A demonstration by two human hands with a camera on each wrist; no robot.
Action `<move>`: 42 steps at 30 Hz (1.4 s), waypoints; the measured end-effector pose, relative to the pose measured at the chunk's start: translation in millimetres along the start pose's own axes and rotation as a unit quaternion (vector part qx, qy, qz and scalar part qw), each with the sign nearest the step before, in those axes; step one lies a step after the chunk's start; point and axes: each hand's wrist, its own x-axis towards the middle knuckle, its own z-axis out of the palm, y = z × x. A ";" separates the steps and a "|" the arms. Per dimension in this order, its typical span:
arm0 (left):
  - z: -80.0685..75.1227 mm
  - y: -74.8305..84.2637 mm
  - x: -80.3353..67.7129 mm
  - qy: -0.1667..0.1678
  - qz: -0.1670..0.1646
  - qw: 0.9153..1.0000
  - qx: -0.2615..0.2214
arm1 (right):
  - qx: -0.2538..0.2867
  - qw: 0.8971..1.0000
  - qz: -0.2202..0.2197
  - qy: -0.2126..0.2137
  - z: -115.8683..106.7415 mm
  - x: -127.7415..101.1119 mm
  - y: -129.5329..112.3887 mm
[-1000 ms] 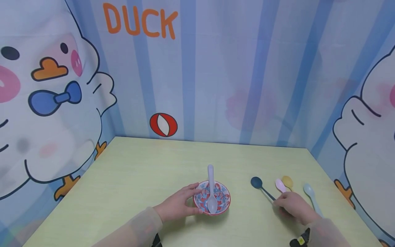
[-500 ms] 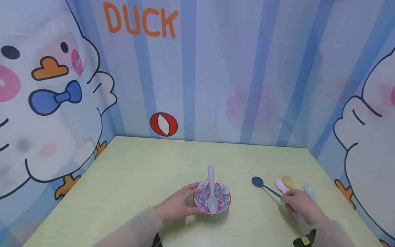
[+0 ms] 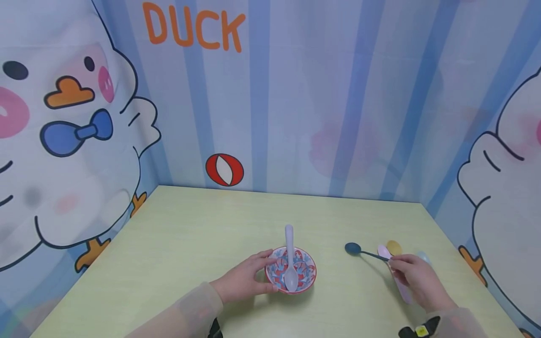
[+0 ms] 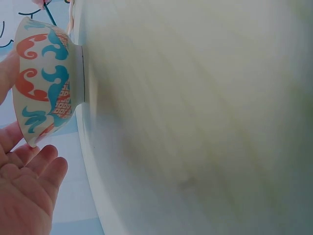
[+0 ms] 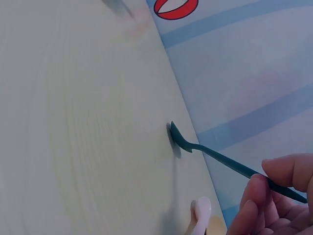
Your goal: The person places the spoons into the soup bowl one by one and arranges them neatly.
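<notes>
My left hand (image 3: 247,280) grips the rim of a small bowl (image 3: 310,276) patterned in red and blue, thumb on the near side and fingers on the far side. Inside the bowl leans a pale lilac spoon (image 3: 289,258), handle pointing away. In the left wrist view the bowl (image 4: 49,81) stands upright on its foot. My right hand (image 3: 420,281) pinches the handle of a dark teal spoon (image 3: 352,249) between thumb and fingers. The right wrist view shows this spoon (image 5: 220,157) tilted, its handle raised and its head close over the table beside its shadow.
A pink spoon (image 3: 401,288) lies under the right hand, partly hidden by it. Just behind are the head of a yellow spoon (image 3: 394,247) and a pale blue spoon (image 3: 423,256), mostly covered by the hand. Printed curtains stand behind the light table (image 3: 211,216).
My right hand has lifted the teal spoon's handle and shifted slightly right and away, uncovering the pink spoon's handle and covering more of the pale blue spoon. The left hand and bowl stay put.
</notes>
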 end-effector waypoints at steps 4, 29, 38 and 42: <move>-0.1 0.7 -0.4 -0.002 -0.002 1.000 -0.002 | 0.094 0.995 0.024 0.016 1.7 -1.1 1.9; 2.1 -1.0 0.7 -0.005 -0.012 1.000 -0.005 | 0.221 0.954 -0.059 0.191 34.8 5.8 -3.7; 2.1 -0.9 1.5 -0.005 -0.010 1.000 -0.008 | 0.237 0.948 -0.063 0.204 37.4 2.6 -14.0; 1.5 -0.4 1.1 -0.005 -0.013 1.000 -0.009 | 0.249 0.946 -0.050 0.203 37.6 5.8 -15.6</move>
